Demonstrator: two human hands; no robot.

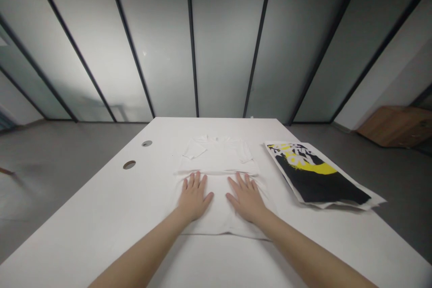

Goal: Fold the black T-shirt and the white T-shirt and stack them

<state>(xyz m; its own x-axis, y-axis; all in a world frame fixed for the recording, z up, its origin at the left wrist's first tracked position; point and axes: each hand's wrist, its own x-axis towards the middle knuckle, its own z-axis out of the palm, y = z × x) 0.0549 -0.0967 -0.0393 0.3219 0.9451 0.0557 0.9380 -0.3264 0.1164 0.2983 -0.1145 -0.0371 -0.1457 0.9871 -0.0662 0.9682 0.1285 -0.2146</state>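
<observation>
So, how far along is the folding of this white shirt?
Done: the white fabric T-shirt lies on the white table, sleeves apparently folded inward; a folded black-and-yellow printed garment lies beside it. In hand: left hand and right hand press flat on the T-shirt's lower half. Left: probably folding its length.

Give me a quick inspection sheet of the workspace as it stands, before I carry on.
Surface: white table, with two round holes near its left edge.
Job's things: white T-shirt lies flat mid-table, one sleeve turned inward, with a fold line across it just beyond the fingertips.
Clutter: black and yellow garment, folded, lies right of the T-shirt and apart from it.
Grippers: left hand and right hand both open, palms down on the T-shirt, side by side.
Cables: nothing seen.
Surroundings: frosted glass wall with dark frames beyond the table; grey floor; wooden cabinet far right.
</observation>
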